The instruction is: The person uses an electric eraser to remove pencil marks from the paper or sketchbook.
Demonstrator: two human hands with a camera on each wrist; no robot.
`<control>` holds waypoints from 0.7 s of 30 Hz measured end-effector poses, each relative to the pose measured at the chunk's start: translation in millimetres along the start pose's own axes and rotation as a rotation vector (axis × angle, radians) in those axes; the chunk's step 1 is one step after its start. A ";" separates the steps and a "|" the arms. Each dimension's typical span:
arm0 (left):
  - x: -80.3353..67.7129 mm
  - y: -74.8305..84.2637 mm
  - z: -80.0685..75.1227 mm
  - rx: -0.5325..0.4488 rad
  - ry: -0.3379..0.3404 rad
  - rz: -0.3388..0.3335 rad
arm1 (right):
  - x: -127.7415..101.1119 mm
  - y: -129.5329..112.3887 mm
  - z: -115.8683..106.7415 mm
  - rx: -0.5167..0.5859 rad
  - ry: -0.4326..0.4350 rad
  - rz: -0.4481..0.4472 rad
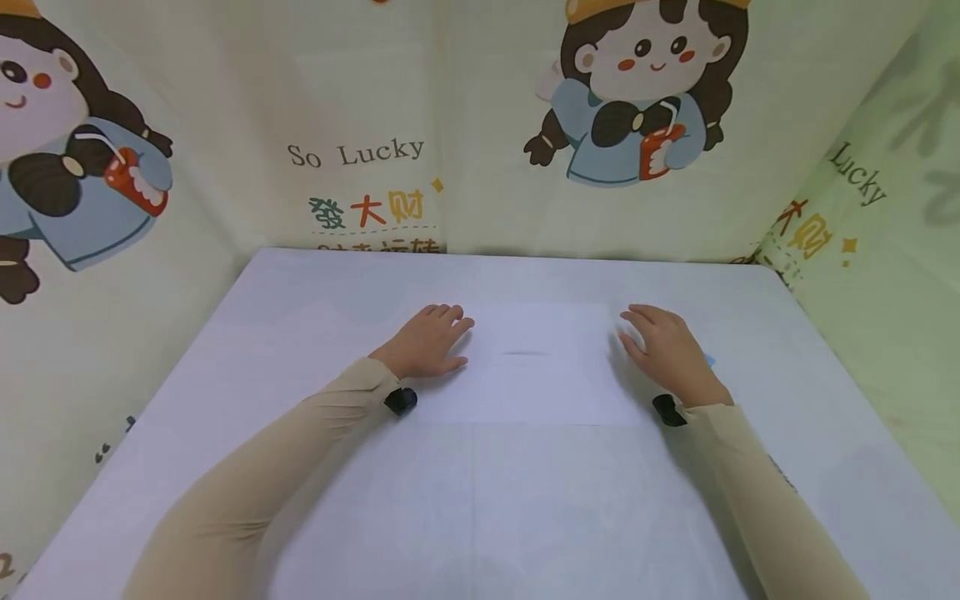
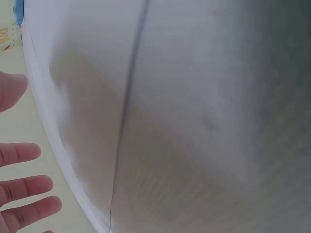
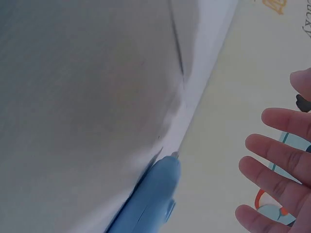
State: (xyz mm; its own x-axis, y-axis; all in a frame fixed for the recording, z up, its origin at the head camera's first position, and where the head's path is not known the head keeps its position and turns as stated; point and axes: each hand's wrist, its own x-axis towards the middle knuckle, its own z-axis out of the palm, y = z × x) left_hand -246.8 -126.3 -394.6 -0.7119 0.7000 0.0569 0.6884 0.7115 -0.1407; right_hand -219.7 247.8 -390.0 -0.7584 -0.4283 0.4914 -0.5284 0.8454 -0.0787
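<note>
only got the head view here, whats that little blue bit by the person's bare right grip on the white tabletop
Observer: Most likely the long, smooth blue object in the right wrist view, which shows its rounded end.
Operator: anything sticking out of that end
Observer: Yes, a small grey tip.
Operator: is it being held
Observer: No, in the right wrist view the fingers of the right grip are spread and clear of it.

The head camera looks forward and down across the worktop (image 1: 525, 508) from farther off. Both wrist cameras face it at close range, with fingers (image 2: 29, 185) at one frame edge. All views share worktop and backdrop (image 1: 487, 167).
</note>
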 end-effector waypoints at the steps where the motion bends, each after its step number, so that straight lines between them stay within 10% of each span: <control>1: 0.7 0.0 0.4 0.004 -0.002 0.003 | -0.9 1.7 -0.5 0.001 0.011 -0.008; 21: 3.3 -3.7 4.8 0.019 -0.022 0.027 | -17.3 34.2 -6.3 -0.023 -0.204 0.182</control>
State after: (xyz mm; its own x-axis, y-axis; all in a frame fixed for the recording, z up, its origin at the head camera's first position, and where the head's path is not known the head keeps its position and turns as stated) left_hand -252.4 -126.9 -398.6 -0.6964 0.7170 0.0308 0.7046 0.6913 -0.1603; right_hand -222.2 286.2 -395.7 -0.9028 -0.3218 0.2855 -0.3688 0.9206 -0.1287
